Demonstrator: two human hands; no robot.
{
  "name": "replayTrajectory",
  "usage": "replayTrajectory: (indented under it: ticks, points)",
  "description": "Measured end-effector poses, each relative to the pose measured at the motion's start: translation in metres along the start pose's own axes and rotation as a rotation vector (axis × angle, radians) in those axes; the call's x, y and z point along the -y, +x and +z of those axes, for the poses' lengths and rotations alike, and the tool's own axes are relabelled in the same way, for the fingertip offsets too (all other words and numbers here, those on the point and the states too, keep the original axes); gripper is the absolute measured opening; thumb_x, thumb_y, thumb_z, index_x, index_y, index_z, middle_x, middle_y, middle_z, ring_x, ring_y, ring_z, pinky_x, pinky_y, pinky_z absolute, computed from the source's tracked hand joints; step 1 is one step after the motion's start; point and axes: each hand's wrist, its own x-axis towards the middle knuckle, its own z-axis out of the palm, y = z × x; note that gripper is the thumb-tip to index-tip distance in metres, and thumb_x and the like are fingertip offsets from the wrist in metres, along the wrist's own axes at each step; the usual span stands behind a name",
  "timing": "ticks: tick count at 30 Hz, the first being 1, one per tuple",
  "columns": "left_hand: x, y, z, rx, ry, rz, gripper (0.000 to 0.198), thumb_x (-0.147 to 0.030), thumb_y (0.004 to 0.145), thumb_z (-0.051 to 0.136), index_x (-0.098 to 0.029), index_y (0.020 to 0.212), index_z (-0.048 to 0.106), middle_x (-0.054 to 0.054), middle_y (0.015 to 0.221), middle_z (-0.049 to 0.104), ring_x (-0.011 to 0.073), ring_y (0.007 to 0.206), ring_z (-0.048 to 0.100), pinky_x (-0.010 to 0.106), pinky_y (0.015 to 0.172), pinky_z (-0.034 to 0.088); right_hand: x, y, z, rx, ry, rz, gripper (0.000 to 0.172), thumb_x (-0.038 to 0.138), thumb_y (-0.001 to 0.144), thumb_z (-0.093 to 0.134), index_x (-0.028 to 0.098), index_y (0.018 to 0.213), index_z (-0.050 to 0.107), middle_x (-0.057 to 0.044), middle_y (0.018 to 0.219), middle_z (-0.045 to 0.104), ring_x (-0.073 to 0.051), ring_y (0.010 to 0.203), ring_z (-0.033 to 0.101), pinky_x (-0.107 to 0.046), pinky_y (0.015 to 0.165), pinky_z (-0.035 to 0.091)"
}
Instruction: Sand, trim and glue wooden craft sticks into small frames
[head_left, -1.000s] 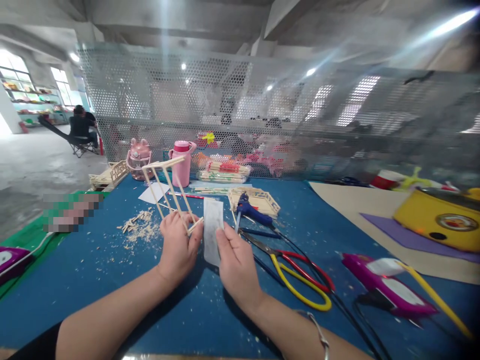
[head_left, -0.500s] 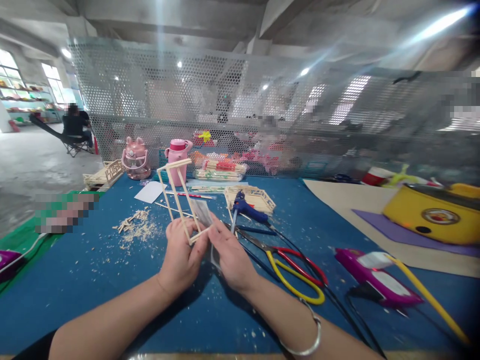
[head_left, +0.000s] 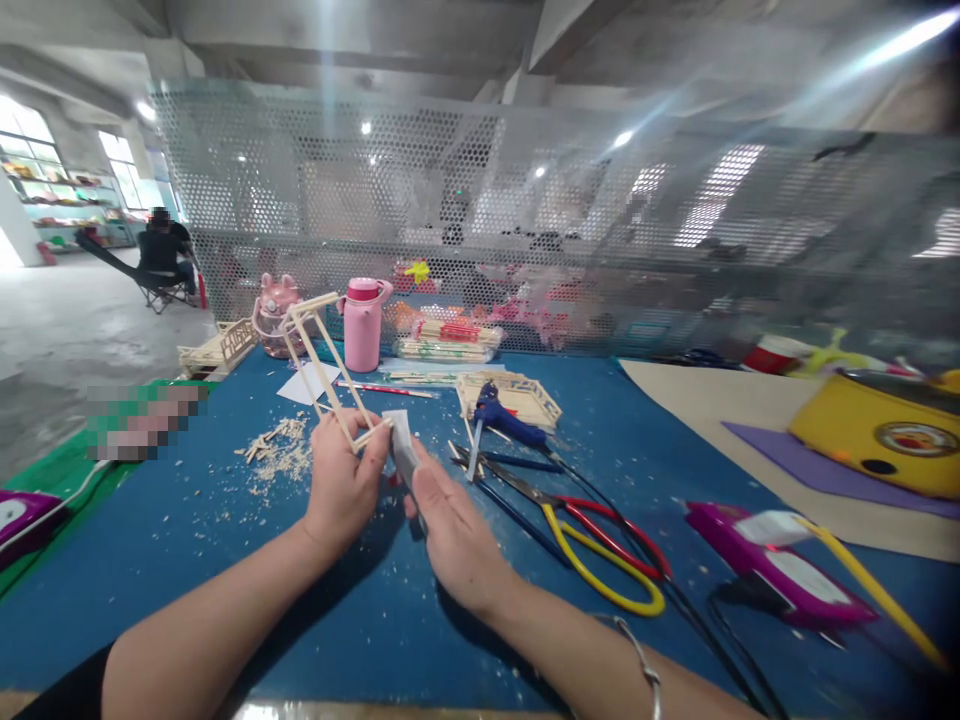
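My left hand is closed around the lower end of an open box-like frame of thin wooden sticks, which tilts up to the left. In my right hand is a grey flat strip, seemingly folded sandpaper, pinched between thumb and fingers. The strip's upper end is close beside the frame's lower corner; whether they touch I cannot tell. Right of my hands lie scissors with one red and one yellow handle. A blue glue gun rests against a shallow wooden stick tray.
Wood offcuts and shavings lie left of my hands. A pink bottle, a clear pink jug and bagged sticks stand behind. At right are a purple device with cables and a yellow pot.
The frame and my left hand have shifted slightly left, and the frame leans further left. The grey strip has turned and come away from behind the frame to its right side.
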Motion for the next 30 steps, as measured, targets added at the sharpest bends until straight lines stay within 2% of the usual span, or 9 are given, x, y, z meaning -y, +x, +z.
replayTrajectory:
  ticks: [8, 10, 13, 17, 20, 22, 25, 27, 30]
  points:
    - [0.001, -0.001, 0.0, -0.01, 0.001, -0.013, 0.018, -0.032, 0.086, 0.042, -0.02, 0.079, 0.054, 0.005, 0.078, 0.06, 0.0195, 0.079, 0.056, 0.038, 0.076, 0.043, -0.002, 0.001, -0.008, 0.001, 0.082, 0.139, 0.056, 0.055, 0.087, 0.034, 0.024, 0.132, 0.043, -0.008, 0.106, 0.065, -0.018, 0.079, 0.061, -0.034, 0.073, 0.049]
    - [0.001, -0.002, 0.0, 0.016, -0.004, 0.027, 0.019, -0.032, 0.086, 0.042, -0.02, 0.078, 0.054, 0.004, 0.078, 0.059, 0.0197, 0.08, 0.056, 0.038, 0.077, 0.043, -0.003, 0.002, -0.01, 0.027, 0.103, 0.128, 0.053, 0.053, 0.087, 0.037, 0.025, 0.132, 0.044, -0.007, 0.115, 0.062, -0.019, 0.09, 0.061, -0.035, 0.081, 0.047]
    - [-0.001, -0.002, -0.001, 0.079, -0.012, 0.084, 0.018, -0.031, 0.086, 0.042, -0.02, 0.076, 0.054, 0.004, 0.077, 0.058, 0.0194, 0.08, 0.054, 0.038, 0.078, 0.042, -0.002, 0.006, -0.012, 0.141, 0.153, 0.051, 0.05, 0.046, 0.082, 0.053, 0.03, 0.129, 0.045, -0.002, 0.129, 0.053, -0.019, 0.115, 0.049, -0.035, 0.098, 0.038]
    - [-0.001, -0.001, -0.002, 0.154, 0.005, 0.111, 0.019, -0.029, 0.085, 0.042, -0.02, 0.072, 0.054, 0.004, 0.077, 0.06, 0.0189, 0.08, 0.053, 0.037, 0.078, 0.041, -0.001, 0.008, -0.011, 0.156, 0.248, 0.057, 0.046, 0.048, 0.085, 0.046, 0.029, 0.127, 0.045, -0.003, 0.125, 0.056, -0.018, 0.104, 0.057, -0.034, 0.089, 0.046]
    - [-0.001, -0.001, -0.002, 0.104, 0.023, 0.096, 0.019, -0.03, 0.085, 0.042, -0.021, 0.073, 0.054, 0.004, 0.077, 0.06, 0.0193, 0.081, 0.053, 0.037, 0.079, 0.04, 0.0, 0.006, -0.008, 0.094, 0.146, 0.106, 0.051, 0.054, 0.087, 0.036, 0.027, 0.129, 0.046, -0.005, 0.12, 0.059, -0.018, 0.094, 0.06, -0.033, 0.081, 0.049]
    - [-0.003, -0.002, -0.002, 0.074, 0.045, 0.098, 0.018, -0.03, 0.084, 0.043, -0.021, 0.074, 0.055, 0.004, 0.078, 0.06, 0.0198, 0.083, 0.053, 0.038, 0.081, 0.039, -0.001, 0.005, -0.006, 0.063, 0.091, 0.092, 0.053, 0.055, 0.086, 0.037, 0.025, 0.129, 0.047, -0.006, 0.123, 0.057, -0.019, 0.104, 0.057, -0.035, 0.091, 0.045]
    - [-0.007, -0.006, 0.0, 0.134, 0.083, 0.148, 0.018, -0.029, 0.084, 0.044, -0.021, 0.073, 0.055, 0.004, 0.079, 0.061, 0.0204, 0.084, 0.052, 0.039, 0.083, 0.037, -0.002, 0.004, -0.003, 0.031, 0.124, 0.033, 0.051, 0.052, 0.088, 0.037, 0.024, 0.129, 0.047, -0.006, 0.128, 0.054, -0.019, 0.121, 0.046, -0.038, 0.106, 0.03]
    - [-0.008, -0.007, 0.001, 0.147, 0.092, 0.15, 0.018, -0.03, 0.083, 0.044, -0.022, 0.072, 0.055, 0.004, 0.079, 0.06, 0.0207, 0.084, 0.051, 0.04, 0.084, 0.036, -0.002, 0.003, -0.002, 0.019, 0.151, 0.014, 0.051, 0.05, 0.089, 0.036, 0.024, 0.131, 0.044, -0.006, 0.129, 0.054, -0.019, 0.124, 0.043, -0.039, 0.108, 0.027]
    - [-0.007, -0.006, 0.001, 0.072, 0.09, 0.095, 0.016, -0.03, 0.084, 0.045, -0.021, 0.075, 0.055, 0.004, 0.08, 0.06, 0.0212, 0.086, 0.052, 0.04, 0.084, 0.037, 0.0, 0.001, -0.001, 0.028, 0.1, 0.015, 0.054, 0.052, 0.088, 0.036, 0.025, 0.134, 0.041, -0.005, 0.129, 0.053, -0.02, 0.127, 0.039, -0.04, 0.109, 0.027]
